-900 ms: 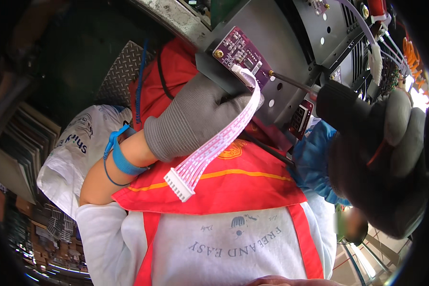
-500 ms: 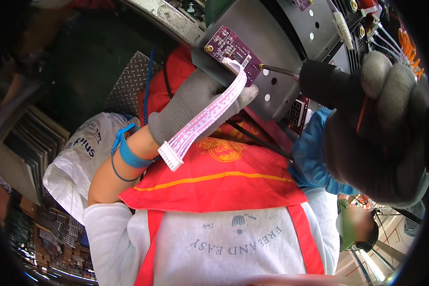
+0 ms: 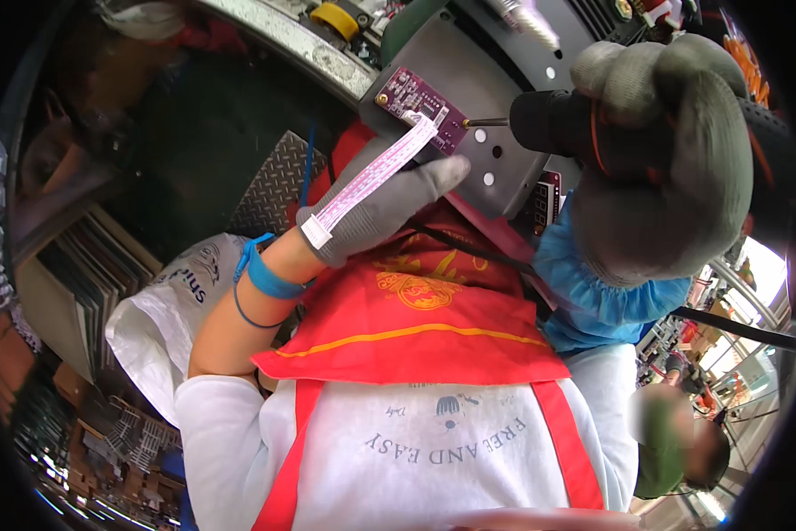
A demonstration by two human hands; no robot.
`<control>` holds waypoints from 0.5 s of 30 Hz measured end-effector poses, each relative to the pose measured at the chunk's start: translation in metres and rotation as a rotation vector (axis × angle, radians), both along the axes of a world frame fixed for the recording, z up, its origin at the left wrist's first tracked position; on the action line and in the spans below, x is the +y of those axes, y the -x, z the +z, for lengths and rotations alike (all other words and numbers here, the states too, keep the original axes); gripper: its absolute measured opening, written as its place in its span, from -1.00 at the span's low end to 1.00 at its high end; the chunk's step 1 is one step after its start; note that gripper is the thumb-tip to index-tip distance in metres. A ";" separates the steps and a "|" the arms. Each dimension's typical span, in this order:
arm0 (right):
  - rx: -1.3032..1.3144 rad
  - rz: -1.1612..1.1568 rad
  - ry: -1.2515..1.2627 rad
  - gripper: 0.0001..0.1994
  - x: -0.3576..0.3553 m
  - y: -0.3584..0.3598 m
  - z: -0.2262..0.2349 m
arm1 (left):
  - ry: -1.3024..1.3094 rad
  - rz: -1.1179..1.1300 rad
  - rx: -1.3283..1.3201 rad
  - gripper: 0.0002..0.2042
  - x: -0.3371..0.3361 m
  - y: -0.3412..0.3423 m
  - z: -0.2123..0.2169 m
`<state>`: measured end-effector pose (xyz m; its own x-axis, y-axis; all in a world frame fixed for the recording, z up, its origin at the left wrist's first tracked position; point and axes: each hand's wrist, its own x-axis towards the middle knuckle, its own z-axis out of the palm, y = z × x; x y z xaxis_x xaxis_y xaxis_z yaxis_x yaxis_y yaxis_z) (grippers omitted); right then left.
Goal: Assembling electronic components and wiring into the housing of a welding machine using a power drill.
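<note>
My left hand (image 3: 362, 208), in a grey glove, grips the lower edge of a grey metal panel (image 3: 522, 159); its thumb is in front and its other fingers are hidden behind. A purple circuit board (image 3: 415, 93) lies against the panel, just above that thumb. From its connector a white-and-pink ribbon cable (image 3: 376, 174) runs down across the glove, ending in a white plug (image 3: 315, 233) at the cuff. My gloved right hand (image 3: 668, 177) is wrapped round a black power screwdriver (image 3: 544, 122). The bit points at the brass screw (image 3: 467, 123) in the board's right corner and appears to touch it.
A small digit display module (image 3: 546, 202) sits below the panel. Orange wires (image 3: 746, 71) hang at upper right, and a yellow tape roll (image 3: 334, 19) lies at the top. Flat boards (image 3: 70, 274) stand stacked at left. Another person (image 3: 672, 442) is at lower right.
My right hand and the screwdriver have moved left and up, with the bit still at the same corner of the board. The ribbon cable's plug has shifted up onto my left glove's cuff.
</note>
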<state>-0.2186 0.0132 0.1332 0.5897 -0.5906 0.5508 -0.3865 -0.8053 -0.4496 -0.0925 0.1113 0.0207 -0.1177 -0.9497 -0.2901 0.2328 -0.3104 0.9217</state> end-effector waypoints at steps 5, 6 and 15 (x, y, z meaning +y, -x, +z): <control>-0.479 0.132 -0.354 -0.77 -0.013 0.059 0.041 | -0.427 -0.344 0.078 -0.75 0.010 -0.015 0.021; -0.554 0.099 -0.528 -0.78 -0.005 0.077 0.054 | -0.356 -0.385 0.103 -0.75 0.012 -0.014 0.027; -0.866 0.036 -0.748 -0.78 0.051 0.179 0.053 | -0.275 -0.250 0.355 -0.70 -0.009 0.049 0.056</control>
